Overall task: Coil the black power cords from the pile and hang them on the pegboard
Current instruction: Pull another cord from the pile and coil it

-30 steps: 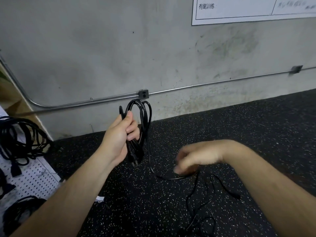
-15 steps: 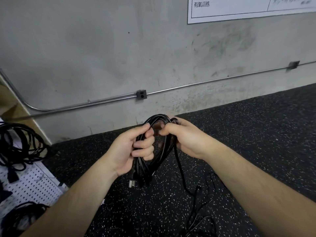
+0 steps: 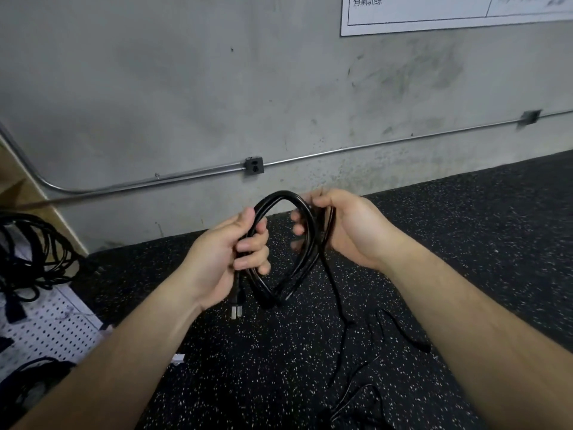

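A black power cord [image 3: 279, 196], wound into several loops, is held in the air between both hands, in front of the concrete wall [image 3: 186, 88] and above the speckled black floor [image 3: 465, 243]. The left side of the coil is taken by the left hand [image 3: 226, 259], whose fingers are curled round the bundled strands, so its grip is closed on the cord. The plug [image 3: 237, 308] is seen hanging just below this hand. The right side of the coil is held by the right hand [image 3: 344, 231], with the thumb on top and the fingers wrapped behind the strands. That grip is likewise closed on the cord. From the right hand a loose tail [image 3: 336, 293] is let down to the floor, where it is lost in a tangle of further cords [image 3: 366, 395] at the near edge. At the left a white pegboard [image 3: 52, 324] is seen, with coiled cords [image 3: 34, 252] on it. A metal conduit [image 3: 372, 147] with a junction box [image 3: 254, 166] is fixed along the wall, and a printed sheet [image 3: 434, 13] is posted at the far right.
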Demonstrator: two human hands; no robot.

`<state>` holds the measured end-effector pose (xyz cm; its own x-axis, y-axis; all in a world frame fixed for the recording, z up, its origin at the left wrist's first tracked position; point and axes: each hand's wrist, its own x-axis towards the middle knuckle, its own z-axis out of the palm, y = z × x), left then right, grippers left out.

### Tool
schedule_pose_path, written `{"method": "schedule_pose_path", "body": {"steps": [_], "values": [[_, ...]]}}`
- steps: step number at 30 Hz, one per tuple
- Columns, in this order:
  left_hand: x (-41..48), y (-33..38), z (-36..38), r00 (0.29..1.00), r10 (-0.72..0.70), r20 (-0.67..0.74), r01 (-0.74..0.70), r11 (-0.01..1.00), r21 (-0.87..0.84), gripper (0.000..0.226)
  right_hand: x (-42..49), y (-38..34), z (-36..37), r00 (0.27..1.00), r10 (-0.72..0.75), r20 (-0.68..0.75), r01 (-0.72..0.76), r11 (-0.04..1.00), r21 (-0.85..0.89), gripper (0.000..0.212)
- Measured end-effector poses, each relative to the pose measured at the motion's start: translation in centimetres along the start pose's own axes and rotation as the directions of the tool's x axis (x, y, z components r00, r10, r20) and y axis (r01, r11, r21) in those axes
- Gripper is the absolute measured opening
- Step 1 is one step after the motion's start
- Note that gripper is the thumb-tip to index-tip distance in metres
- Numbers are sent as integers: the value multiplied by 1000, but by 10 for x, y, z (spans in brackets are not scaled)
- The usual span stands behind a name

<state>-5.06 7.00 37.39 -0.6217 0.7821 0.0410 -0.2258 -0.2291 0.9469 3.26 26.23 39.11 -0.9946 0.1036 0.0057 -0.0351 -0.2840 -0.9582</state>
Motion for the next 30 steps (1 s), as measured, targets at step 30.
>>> {"method": "schedule_pose_path", "body": {"steps": [30], "values": [[6,-11,6,967,161,-195,-144,985,98,32,-1,9,17,972,-219,-82,158,874,-460,28]]}}
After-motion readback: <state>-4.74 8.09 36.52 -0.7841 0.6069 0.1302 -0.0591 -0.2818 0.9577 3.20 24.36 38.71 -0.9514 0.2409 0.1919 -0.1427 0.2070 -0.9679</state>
